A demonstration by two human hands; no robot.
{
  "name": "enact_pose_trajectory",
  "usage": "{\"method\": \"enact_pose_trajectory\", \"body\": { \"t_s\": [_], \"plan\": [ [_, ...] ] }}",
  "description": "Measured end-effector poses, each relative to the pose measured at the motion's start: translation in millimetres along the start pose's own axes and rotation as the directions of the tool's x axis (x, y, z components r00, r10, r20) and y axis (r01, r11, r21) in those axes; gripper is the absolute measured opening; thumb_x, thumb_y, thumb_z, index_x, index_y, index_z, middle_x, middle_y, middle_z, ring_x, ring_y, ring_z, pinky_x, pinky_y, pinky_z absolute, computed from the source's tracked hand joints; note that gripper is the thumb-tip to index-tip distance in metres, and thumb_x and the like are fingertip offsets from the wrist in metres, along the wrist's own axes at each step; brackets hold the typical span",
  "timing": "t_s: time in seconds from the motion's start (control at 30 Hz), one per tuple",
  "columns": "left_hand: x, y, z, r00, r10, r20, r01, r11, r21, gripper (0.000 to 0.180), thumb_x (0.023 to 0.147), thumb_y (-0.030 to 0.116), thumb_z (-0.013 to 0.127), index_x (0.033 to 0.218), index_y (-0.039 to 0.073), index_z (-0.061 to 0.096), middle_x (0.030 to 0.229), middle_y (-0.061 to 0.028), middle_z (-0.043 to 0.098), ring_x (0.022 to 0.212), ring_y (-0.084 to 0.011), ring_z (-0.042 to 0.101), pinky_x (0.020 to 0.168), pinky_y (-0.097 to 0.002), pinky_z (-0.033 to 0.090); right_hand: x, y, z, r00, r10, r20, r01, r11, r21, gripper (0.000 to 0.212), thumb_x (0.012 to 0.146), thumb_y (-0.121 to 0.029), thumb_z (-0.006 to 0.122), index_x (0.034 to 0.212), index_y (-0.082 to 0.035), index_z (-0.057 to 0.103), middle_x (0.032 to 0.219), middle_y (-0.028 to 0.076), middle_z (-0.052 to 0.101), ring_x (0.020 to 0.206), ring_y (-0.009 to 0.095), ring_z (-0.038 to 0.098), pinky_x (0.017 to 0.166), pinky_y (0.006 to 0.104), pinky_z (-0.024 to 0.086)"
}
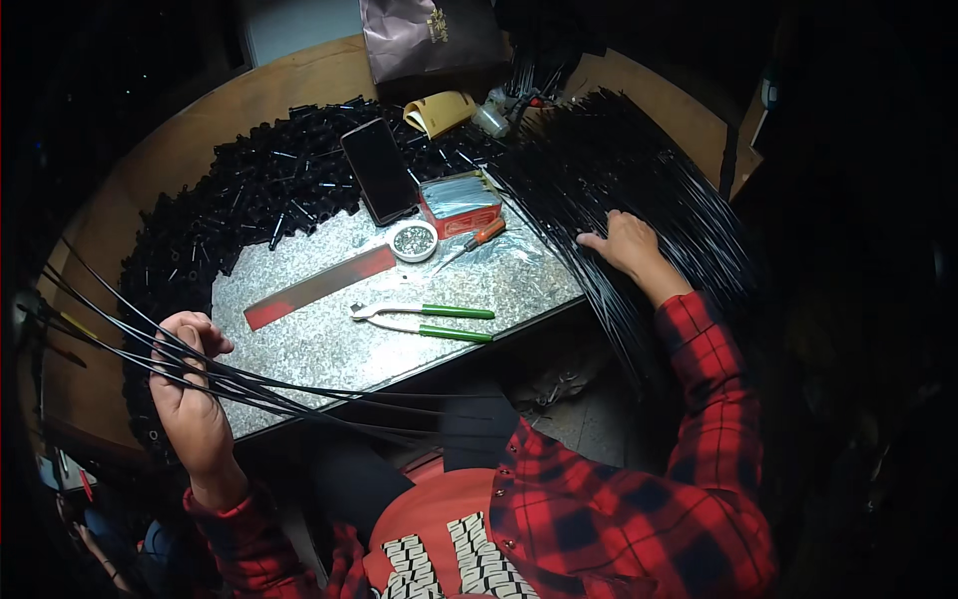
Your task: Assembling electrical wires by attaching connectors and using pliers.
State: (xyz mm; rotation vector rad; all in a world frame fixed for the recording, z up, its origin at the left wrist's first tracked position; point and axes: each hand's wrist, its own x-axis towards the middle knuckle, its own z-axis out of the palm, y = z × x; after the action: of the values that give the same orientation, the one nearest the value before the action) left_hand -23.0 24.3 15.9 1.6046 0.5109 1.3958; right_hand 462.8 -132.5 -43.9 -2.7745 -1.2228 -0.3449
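Observation:
My left hand [190, 399], raised at the table's left front, is closed around a loose bundle of several thin black cables [289, 401]. They stretch from beyond the hand at left across to the area above my lap. My right hand [633, 246] rests on a thick pile of long black cables [649, 160] at the right. Its thumb sticks out to the left, apart from the fingers, which lie over the pile and are partly hidden. Between the hands, green-handled pliers [454, 311] lie with their jaws to the left.
Behind the pliers are a flat reddish bar [329, 286], a round white dish [413, 241] of small bits, an orange-handled screwdriver [486, 236], a red box [463, 218] of pale strips and a phone [379, 172]. Black tubular parts [269, 165] heap along the table's wooden rim [160, 175].

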Motion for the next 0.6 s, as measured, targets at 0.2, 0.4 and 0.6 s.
{"method": "enact_pose_trajectory", "body": {
  "t_s": [0.2, 0.4, 0.6],
  "plan": [
    [-1, 2, -2, 1.000, 0.008, 0.003, -0.008, 1.000, 0.018, 0.015, 0.098, 0.011, 0.045, 0.096, 0.000, 0.054, 0.090, -0.0044, 0.053, 0.078, -0.0102, 0.052, 0.074, -0.0255, 0.045, 5, 8, 10, 0.997, -0.023, 0.078, 0.026, 0.999, -0.036, 0.033, 0.082, -0.028, 0.061, 0.093, 0.004, 0.063, 0.098, 0.023, 0.065, 0.096, 0.036, 0.063, 0.085, 0.0430, 0.050],
    [-3, 2, -5, 1.000, -0.002, -0.010, 0.002, 1.000, 0.021, 0.014, 0.098, 0.011, 0.046, 0.096, 0.000, 0.055, 0.088, -0.0038, 0.053, 0.078, -0.0097, 0.052, 0.073, -0.0251, 0.045, 22, 15, 13, 0.995, -0.038, -0.088, 0.037, 0.999, -0.005, 0.021, 0.081, -0.014, 0.054, 0.089, 0.005, 0.060, 0.092, 0.025, 0.065, 0.087, 0.040, 0.064, 0.079, 0.0459, 0.052],
    [-2, -1, -7, 0.999, -0.012, -0.035, 0.012, 1.000, 0.019, 0.012, 0.097, 0.010, 0.048, 0.096, 0.001, 0.056, 0.086, -0.0031, 0.054, 0.076, -0.0089, 0.052, 0.073, -0.0243, 0.045, 37, 42, 7, 0.963, -0.006, -0.270, -0.008, 0.999, -0.049, 0.020, 0.083, -0.015, 0.059, 0.088, 0.005, 0.058, 0.091, 0.023, 0.063, 0.084, 0.040, 0.064, 0.075, 0.0459, 0.053]
  ]
}}
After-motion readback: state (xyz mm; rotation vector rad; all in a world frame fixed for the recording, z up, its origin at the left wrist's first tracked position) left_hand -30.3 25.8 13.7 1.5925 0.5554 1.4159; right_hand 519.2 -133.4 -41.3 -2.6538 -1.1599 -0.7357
